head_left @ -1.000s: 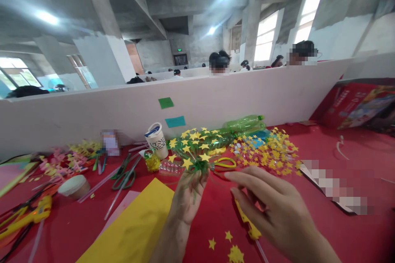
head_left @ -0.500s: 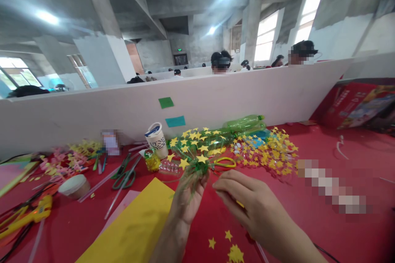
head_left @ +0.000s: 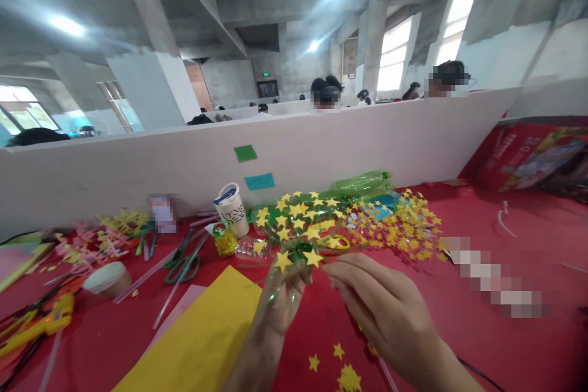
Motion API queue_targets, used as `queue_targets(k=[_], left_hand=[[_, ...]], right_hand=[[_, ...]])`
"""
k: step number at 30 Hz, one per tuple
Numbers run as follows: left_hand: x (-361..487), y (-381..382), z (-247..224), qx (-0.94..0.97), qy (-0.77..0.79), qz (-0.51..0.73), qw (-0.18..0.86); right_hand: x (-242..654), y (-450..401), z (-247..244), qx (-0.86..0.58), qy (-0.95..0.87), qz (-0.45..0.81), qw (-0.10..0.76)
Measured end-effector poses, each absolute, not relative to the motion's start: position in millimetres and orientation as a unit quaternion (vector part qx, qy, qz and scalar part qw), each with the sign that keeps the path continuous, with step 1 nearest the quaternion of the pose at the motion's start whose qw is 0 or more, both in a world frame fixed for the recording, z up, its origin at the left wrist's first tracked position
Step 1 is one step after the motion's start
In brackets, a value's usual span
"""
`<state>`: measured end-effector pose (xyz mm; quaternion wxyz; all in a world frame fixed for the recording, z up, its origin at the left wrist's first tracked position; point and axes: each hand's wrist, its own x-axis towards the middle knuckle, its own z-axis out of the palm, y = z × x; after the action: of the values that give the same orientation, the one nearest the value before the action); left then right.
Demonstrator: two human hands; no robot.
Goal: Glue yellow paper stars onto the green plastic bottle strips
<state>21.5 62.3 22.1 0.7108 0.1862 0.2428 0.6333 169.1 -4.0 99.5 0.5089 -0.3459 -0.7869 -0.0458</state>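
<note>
My left hand (head_left: 283,297) is closed around the base of a green plastic bottle piece cut into thin strips (head_left: 303,250). The strips fan outward, and yellow paper stars (head_left: 298,211) sit at their tips. Two larger-looking stars hang low, just above my left fingers. To the right of the piece, my right hand (head_left: 383,294) has its thumb and fingertips pinched together close to the strips. Whatever lies between those fingertips is too small to make out. Several loose yellow stars (head_left: 350,378) lie on the red tabletop below the hands.
Yellow paper (head_left: 202,331) lies left of my arm. Green scissors (head_left: 184,264), a paper cup (head_left: 234,213) and a yellow glue gun (head_left: 50,321) are further left. Green bottles (head_left: 362,184) and another star cluster (head_left: 407,226) lie along the white partition (head_left: 321,147).
The star-tipped piece has tilted and turned in my left hand, its stars now spreading more to the right. My right hand has shifted slightly right, still pinched.
</note>
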Motion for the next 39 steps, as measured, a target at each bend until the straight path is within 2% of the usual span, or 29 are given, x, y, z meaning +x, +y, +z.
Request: queue_targets(k=[4, 11, 20, 29, 39], left_hand=[[21.7, 61.2, 25.1, 0.219, 0.209, 0.616, 0.728], [20.4, 63.1, 21.5, 0.214, 0.204, 0.611, 0.734], [20.0, 61.2, 24.6, 0.201, 0.213, 0.618, 0.729], [20.8, 60.3, 26.3, 0.218, 0.205, 0.613, 0.731], [18.5, 62.4, 24.8, 0.241, 0.199, 0.614, 0.724]], right_hand=[[168.7, -3.2, 100.3, -0.334, -0.804, 0.002, 0.493], [161.1, -0.7, 92.9, -0.376, -0.757, 0.114, 0.523], [160.2, -0.5, 86.8, -0.398, -0.734, 0.080, 0.544], [162.8, -1.3, 92.8, -0.380, -0.754, 0.138, 0.518], [159.2, -2.3, 92.9, -0.382, -0.757, 0.118, 0.517]])
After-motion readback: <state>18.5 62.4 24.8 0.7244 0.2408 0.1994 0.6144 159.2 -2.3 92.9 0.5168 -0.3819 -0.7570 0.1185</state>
